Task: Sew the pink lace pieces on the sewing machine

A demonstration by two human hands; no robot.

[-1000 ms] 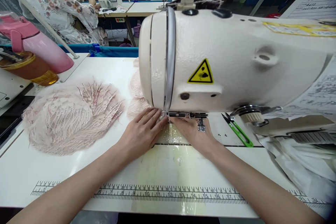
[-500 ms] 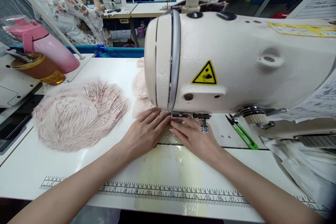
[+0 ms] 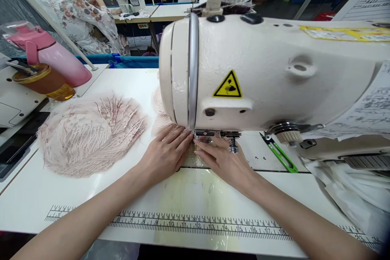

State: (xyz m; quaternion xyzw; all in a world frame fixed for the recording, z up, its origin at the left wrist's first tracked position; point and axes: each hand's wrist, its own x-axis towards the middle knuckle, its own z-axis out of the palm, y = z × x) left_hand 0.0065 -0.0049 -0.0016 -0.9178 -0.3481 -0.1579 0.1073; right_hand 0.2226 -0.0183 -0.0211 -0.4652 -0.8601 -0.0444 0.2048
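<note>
A white sewing machine head (image 3: 262,73) spans the middle and right. My left hand (image 3: 166,150) lies flat beside its needle area, fingers stretched forward over the edge of a pale pink fabric piece (image 3: 161,120). Under the presser foot area, my right hand (image 3: 224,158) rests on the machine bed, its fingers extended and partly hidden by metal parts. Both hands' fingertips almost meet near the needle. To the left of my left hand lies a bunched pink lace pile (image 3: 94,136).
Green thread snips (image 3: 282,155) lie right of my right hand. White cloth (image 3: 344,195) hangs at the right. A pink bottle (image 3: 61,57), a brown cup (image 3: 45,81) and a phone (image 3: 18,142) are at the left. Behind, a person (image 3: 76,20) sits near other machines.
The view has shifted slightly, so the machine and hands appear a little further left. The person at the back left has raised a hand. My hands keep nearly the same pose.
</note>
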